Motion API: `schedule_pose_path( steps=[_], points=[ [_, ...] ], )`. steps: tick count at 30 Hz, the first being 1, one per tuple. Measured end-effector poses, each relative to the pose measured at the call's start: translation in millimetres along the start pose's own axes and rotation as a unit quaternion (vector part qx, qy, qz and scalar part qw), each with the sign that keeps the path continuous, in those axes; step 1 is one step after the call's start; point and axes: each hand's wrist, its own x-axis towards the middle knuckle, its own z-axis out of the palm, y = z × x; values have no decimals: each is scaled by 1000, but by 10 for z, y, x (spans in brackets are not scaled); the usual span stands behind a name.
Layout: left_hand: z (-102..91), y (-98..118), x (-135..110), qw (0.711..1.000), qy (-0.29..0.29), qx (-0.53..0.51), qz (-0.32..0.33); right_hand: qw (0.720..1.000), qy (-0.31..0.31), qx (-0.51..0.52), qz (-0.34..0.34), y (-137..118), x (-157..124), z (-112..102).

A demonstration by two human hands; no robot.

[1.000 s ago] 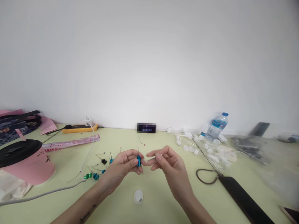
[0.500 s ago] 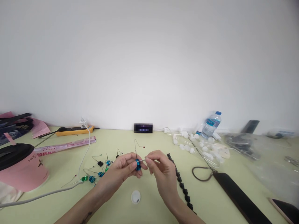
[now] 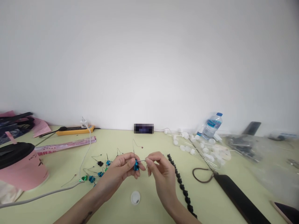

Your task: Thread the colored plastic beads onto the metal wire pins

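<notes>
Over the middle of the table, my left hand (image 3: 127, 166) is closed around a small shiny blue piece (image 3: 136, 165), pinching it between thumb and fingers. From its top rises a thin bent wire (image 3: 134, 147) that ends in a tiny red bead. My right hand (image 3: 161, 174), just to the right, pinches a thin metal rod (image 3: 141, 160) whose other end meets the blue piece. Whether the rod is fixed into it, I cannot tell. Below the hands lies a small round white dish (image 3: 135, 198) with a tiny dark bit inside.
Similar blue (image 3: 92, 179), green (image 3: 84, 178) and black (image 3: 100, 163) wired pieces lie left, near a white cable (image 3: 46, 195) and pink cup (image 3: 25, 174). Rightward are a row of black knobs (image 3: 181, 186), white-capped clear tubes (image 3: 205, 150), a water bottle (image 3: 212, 126) and black strap-corded case (image 3: 238, 196).
Both hands stay close together, with the blue piece shifted slightly left and turned a little. The rod still spans between it and my right fingers.
</notes>
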Motion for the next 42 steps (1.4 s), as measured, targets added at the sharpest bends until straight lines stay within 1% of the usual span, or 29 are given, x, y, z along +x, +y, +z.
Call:
schedule_pose_path(
  steps=[4,7,10,14,16,18,20,22,24,25,26,28,29,31,32,33,34,35,36,37,38,40,41,42],
  points=[
    [5,13,-7,1000,-4,17,-9,1000,-2,-7,-17,5,-33,10],
    [13,23,-5,999,-6,34,-13,1000,-5,-10,-26,56,-38,5],
    [21,34,-5,998,3,50,-25,996,-14,-56,-61,125,-14,-23],
    [3,50,-2,996,26,68,-49,984,-56,-127,-115,137,37,-74],
    [-32,54,10,993,30,105,-41,976,-83,-163,-118,104,57,-90],
    [-80,54,27,983,42,178,-12,974,-96,-188,-77,79,70,-99],
    [-125,51,39,958,71,278,26,979,-96,-179,13,82,81,-106],
    [-148,43,37,918,100,377,69,976,-124,-119,134,111,96,-116],
    [-144,32,16,881,106,448,105,957,-168,-34,235,142,113,-127],
    [-134,28,0,869,99,471,116,948,-184,0,260,153,121,-130],
    [-123,25,-16,862,89,484,121,945,-190,20,266,159,128,-133],
    [-108,28,-39,861,80,490,107,955,-183,9,232,164,134,-135],
    [-108,34,-43,867,80,484,90,963,-178,-21,200,165,134,-136],
    [-127,54,-28,888,69,453,40,971,-167,-130,112,169,130,-145],
    [-143,66,-12,902,55,429,10,964,-163,-203,53,170,127,-153],
    [-162,78,8,915,36,401,-17,947,-162,-279,-11,170,124,-163],
    [-180,89,28,927,17,374,-37,921,-166,-346,-71,169,122,-174],
    [-196,97,46,935,3,351,-49,895,-170,-394,-118,167,121,-185],
    [-208,103,60,941,-4,336,-52,880,-171,-419,-142,164,121,-196],
    [-214,106,68,942,-1,331,-46,883,-168,-417,-137,161,122,-206],
    [-214,106,70,941,8,337,-35,900,-169,-388,-102,160,125,-214],
    [-201,97,58,927,34,373,-4,941,-196,-274,20,164,136,-225],
    [-191,91,49,917,45,396,12,948,-222,-211,84,167,144,-227],
    [-182,86,39,907,53,417,26,946,-250,-159,132,171,151,-227]
  ],
)
